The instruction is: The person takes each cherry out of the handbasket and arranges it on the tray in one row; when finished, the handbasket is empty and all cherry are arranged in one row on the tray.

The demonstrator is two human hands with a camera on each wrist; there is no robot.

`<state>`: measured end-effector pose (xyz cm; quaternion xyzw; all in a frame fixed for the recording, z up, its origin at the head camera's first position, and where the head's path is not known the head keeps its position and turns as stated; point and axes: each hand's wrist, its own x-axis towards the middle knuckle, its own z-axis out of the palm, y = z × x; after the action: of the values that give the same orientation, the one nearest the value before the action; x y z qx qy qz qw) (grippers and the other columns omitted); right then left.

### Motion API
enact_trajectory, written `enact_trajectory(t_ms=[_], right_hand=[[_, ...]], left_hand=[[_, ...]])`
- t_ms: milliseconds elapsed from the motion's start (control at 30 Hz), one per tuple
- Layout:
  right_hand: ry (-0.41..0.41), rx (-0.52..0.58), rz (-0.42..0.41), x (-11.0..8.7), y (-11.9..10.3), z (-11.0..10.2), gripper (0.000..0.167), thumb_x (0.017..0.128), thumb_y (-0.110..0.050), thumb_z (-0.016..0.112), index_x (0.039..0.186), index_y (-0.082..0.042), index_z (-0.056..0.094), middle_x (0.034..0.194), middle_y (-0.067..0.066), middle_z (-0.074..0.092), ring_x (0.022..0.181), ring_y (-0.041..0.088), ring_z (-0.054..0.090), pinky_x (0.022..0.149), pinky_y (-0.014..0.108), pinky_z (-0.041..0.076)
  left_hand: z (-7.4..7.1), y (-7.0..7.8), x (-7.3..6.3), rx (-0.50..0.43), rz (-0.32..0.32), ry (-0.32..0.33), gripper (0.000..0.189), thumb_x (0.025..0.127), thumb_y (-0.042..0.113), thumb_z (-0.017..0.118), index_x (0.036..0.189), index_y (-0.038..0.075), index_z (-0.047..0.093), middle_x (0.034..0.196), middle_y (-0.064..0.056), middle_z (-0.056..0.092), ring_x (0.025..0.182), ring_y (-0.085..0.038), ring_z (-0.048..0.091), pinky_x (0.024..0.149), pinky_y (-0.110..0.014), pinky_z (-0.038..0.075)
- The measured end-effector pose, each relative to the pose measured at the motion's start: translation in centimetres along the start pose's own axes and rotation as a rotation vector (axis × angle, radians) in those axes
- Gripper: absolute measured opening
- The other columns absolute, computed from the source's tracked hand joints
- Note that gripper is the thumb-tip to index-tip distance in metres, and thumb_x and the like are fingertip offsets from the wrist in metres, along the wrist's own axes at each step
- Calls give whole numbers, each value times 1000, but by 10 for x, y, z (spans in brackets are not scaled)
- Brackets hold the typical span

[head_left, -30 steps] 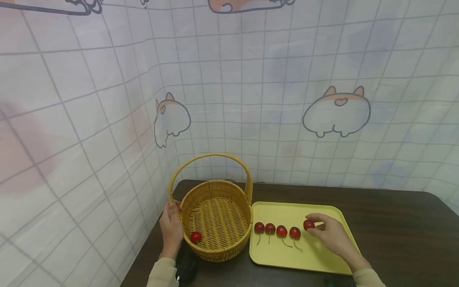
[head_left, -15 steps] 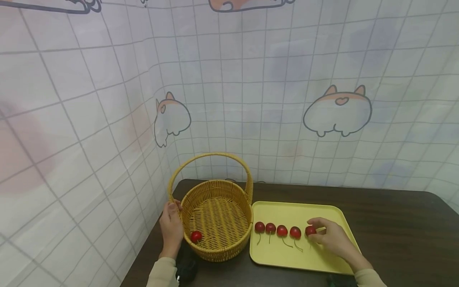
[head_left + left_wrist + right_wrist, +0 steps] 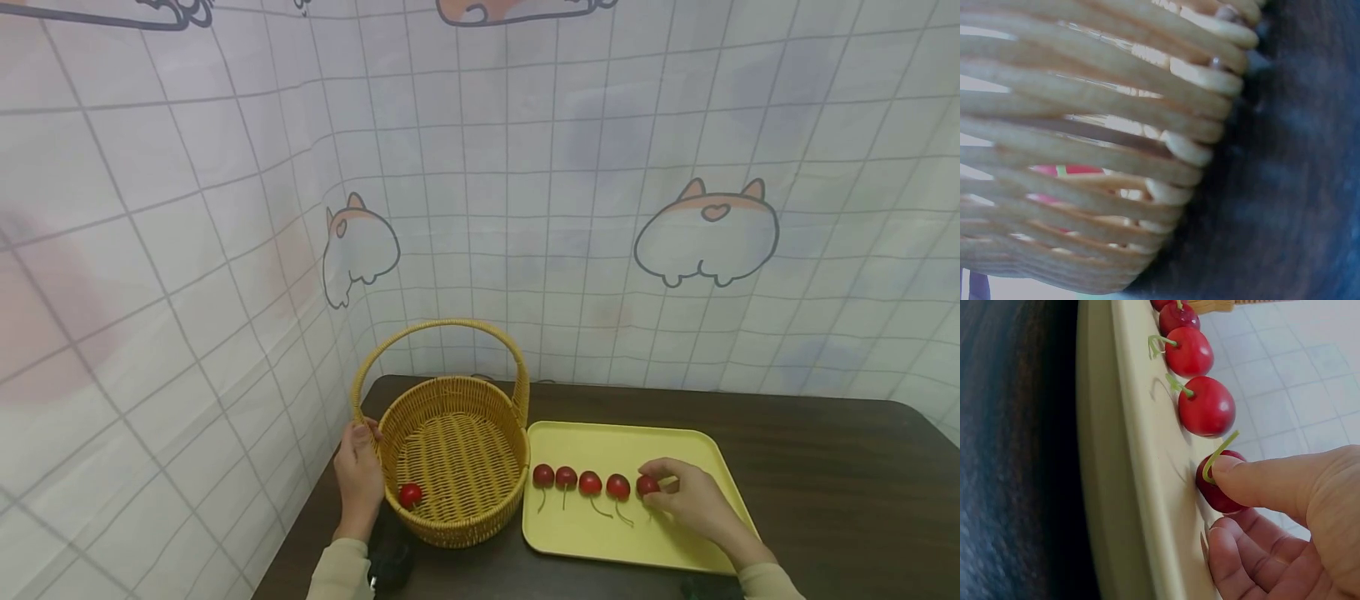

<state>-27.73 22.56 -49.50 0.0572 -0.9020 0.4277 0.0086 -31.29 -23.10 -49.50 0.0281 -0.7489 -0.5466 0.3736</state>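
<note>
My right hand (image 3: 693, 498) pinches a dark red cherry (image 3: 1222, 490) between thumb and fingers, low over the yellow tray (image 3: 600, 537). Its green stem sticks up beside the thumb in the right wrist view. Left of it, several more cherries (image 3: 590, 483) lie in a row on the tray, their stems toward the near edge. My left hand (image 3: 358, 475) grips the left side of the yellow wicker basket (image 3: 450, 533), thumb at the base of its handle. One bright red cherry (image 3: 410, 496) lies inside the basket, showing through the weave in the left wrist view.
The basket's tall arched handle (image 3: 450, 322) stands upright. Tray and basket sit side by side on the dark wooden table (image 3: 840, 475). A black object (image 3: 390, 567) lies by the left sleeve. A checked cloth (image 3: 525, 208) hangs behind and on the left.
My right hand has lowered the cherry slightly toward the tray, at the right end of the row. The left hand and the basket have not moved.
</note>
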Motion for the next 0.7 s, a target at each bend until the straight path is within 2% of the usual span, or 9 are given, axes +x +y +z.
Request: enact_trajectory(t_ms=[333, 700], right_hand=[[-3, -18, -27, 0, -1, 0, 44, 80, -10, 79, 120, -4, 63, 111, 13, 66, 87, 23, 65, 63, 34, 50], [-27, 18, -32, 1, 5, -2, 45, 81, -14, 79, 121, -2, 63, 117, 17, 65, 92, 25, 66, 66, 33, 52]], left_hand=[[0, 0, 0, 1, 15, 6, 42, 108, 32, 32, 104, -1, 58, 88, -12, 58, 73, -16, 44, 67, -27, 31], [0, 1, 0, 13, 17, 10, 42, 109, 32, 32, 104, 0, 59, 88, -12, 58, 72, -16, 43, 66, -27, 31]])
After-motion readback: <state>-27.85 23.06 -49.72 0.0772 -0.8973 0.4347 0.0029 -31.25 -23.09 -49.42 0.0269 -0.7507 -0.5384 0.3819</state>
